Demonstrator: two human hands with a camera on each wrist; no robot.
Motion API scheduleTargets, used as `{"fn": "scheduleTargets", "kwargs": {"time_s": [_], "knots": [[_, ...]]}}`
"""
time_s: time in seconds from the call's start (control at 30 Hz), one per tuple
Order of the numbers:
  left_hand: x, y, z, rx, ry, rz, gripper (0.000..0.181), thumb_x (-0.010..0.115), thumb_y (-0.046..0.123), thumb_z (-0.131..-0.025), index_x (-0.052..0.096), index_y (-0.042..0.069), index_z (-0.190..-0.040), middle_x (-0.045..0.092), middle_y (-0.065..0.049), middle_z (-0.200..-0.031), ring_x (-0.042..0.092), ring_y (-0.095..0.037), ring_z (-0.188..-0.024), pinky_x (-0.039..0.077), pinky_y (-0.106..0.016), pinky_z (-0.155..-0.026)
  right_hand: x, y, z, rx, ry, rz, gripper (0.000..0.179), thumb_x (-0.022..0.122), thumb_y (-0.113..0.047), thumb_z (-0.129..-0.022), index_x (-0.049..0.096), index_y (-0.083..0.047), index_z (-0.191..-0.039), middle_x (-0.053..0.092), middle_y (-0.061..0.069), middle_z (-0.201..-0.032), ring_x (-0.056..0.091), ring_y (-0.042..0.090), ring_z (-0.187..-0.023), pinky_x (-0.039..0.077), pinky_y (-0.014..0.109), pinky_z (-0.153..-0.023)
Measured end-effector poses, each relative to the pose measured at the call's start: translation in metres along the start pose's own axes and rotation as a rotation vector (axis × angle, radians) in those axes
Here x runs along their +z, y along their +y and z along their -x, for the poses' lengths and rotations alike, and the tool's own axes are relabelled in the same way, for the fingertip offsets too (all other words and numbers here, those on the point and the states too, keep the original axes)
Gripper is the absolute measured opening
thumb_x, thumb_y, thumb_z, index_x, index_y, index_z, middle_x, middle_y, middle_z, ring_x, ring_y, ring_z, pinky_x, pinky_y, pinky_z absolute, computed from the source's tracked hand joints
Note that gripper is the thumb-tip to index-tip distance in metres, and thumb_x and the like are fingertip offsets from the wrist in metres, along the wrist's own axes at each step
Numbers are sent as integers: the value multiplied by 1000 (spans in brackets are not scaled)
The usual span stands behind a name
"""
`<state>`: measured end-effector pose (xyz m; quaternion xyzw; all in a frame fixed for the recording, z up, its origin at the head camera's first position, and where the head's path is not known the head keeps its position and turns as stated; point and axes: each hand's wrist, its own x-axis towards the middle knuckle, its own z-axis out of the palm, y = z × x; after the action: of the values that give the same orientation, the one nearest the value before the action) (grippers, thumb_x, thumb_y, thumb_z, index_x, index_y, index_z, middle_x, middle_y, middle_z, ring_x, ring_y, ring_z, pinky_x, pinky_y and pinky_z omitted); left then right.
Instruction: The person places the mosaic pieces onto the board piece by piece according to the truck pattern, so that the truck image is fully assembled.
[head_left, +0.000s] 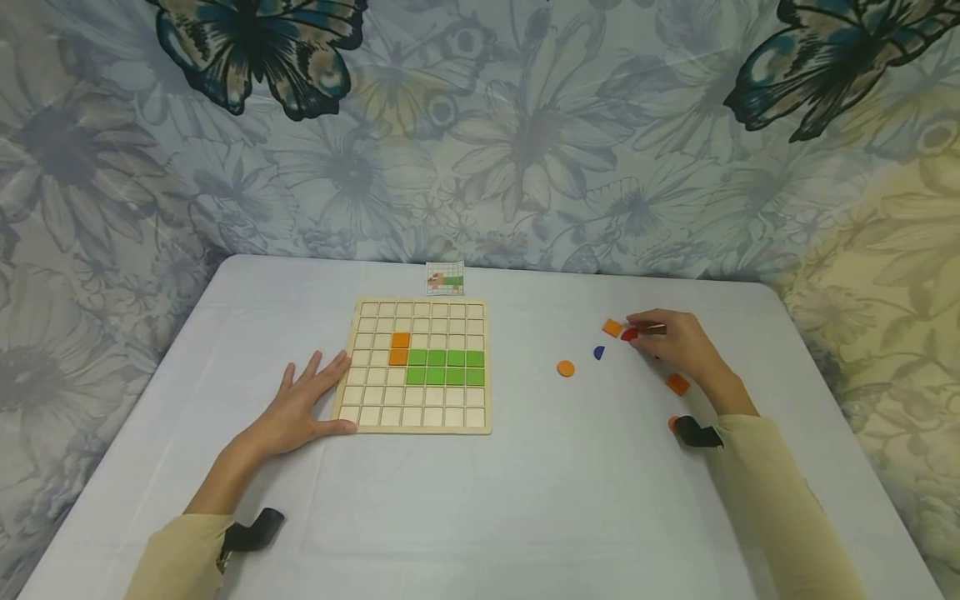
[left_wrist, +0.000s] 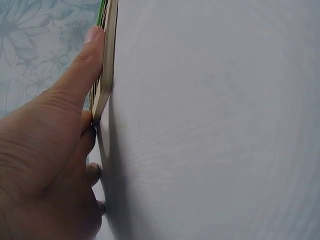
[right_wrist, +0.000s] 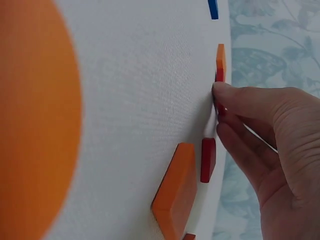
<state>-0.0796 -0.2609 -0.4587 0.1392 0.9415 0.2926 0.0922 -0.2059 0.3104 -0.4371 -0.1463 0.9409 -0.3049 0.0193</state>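
A wooden grid board [head_left: 375, 392] lies on the table with two orange squares [head_left: 400, 348] and a block of green squares [head_left: 446, 367] in its cells. My left hand [head_left: 292, 417] rests at the board's left edge, fingers spread and thumb on the lower-left corner. In the left wrist view the thumb [left_wrist: 82, 67] lies along the board's rim [left_wrist: 107, 65]. At the right, my right hand [head_left: 678, 342] pinches a red piece [head_left: 629, 334] between thumb and fingertips, close to the tabletop. Its full outline is partly covered by the fingers.
Around the right hand lie an orange square [head_left: 612, 327], a blue half-circle [head_left: 598, 352], an orange circle [head_left: 566, 368] and a darker orange square [head_left: 677, 384]. Another red piece [right_wrist: 208, 160] sits below the fingers. A small pattern card [head_left: 446, 278] lies behind the board.
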Motion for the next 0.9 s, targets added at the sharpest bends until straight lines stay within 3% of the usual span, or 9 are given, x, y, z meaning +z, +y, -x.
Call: {"fn": "scheduleTargets", "kwargs": {"time_s": [0.1,0.23,0.4,0.63,0.9], "knots": [[0,1,0,3,0,1,106,78,54,-76,25,8,-156,20,-13,-162,1,-42,-149,-12,-59,-115,-2,-2,2,4,11,-4,35,75,-4,-85,68,1,-119,68,21,-115,66,39,-103,58,25,-72],[0,2,-1,-4,-4,5,107,78,54,-75,25,7,-156,20,-13,-161,0,-41,-149,-12,-59,-115,-5,-5,2,-33,29,-21,36,75,-4,-85,67,3,-119,68,21,-115,66,41,-103,53,15,-62],[-1,4,0,-18,-7,5,108,78,55,-75,25,7,-155,19,-13,-161,0,-40,-149,-13,-58,-115,-4,-10,-3,-121,97,-17,35,78,-1,-82,69,3,-116,70,19,-111,68,39,-100,56,18,-67],[-1,3,1,-13,-7,5,107,77,55,-75,24,7,-156,19,-13,-162,-1,-40,-149,-13,-58,-115,3,-22,-9,-207,130,-46,33,78,3,-80,69,8,-112,71,21,-107,69,38,-95,54,45,-83],[0,2,1,-15,-4,2,108,77,56,-75,24,7,-156,19,-13,-162,-1,-40,-149,-13,-58,-115,9,-33,-16,-237,128,-77,35,81,1,-78,70,8,-110,71,21,-106,69,35,-95,55,44,-82]]}}
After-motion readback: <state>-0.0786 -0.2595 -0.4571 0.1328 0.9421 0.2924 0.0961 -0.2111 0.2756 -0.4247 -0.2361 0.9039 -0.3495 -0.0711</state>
